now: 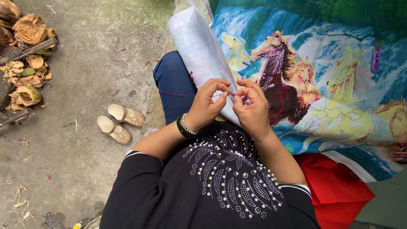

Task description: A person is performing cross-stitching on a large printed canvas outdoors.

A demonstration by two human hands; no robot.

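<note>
Seated person seen from above, at needlework. Nearest the camera, a black top [212, 186] set with pearl beads fills the lower frame. Just beyond it the two hands meet over the lap. The left hand [207, 104], with a green bangle [182, 127] and a bead bracelet at the wrist, has thumb and forefinger pressed together in a pinch; the right hand [253, 108] is curled the same way, its fingertips facing the left's. Between them runs a fine dark red thread [231, 94]; whether a needle is also held is too small to tell. Both hands rest against the embroidery cloth [330, 85], a large panel of horses before a waterfall, whose unworked white edge [199, 46] folds over the knee in blue jeans [174, 85]. A loose length of thread trails across the jeans. A red cloth [335, 186] lies under the panel at lower right. Farther off, on the concrete ground [93, 55], stand a pair of beige sandals [118, 123], and at far left dry husks [25, 63].

Risk, as judged: the thread is thin and held only at the fingertips, so a slackened pinch could let it slip, and the trailing length could snag or knot on the jeans.
</note>
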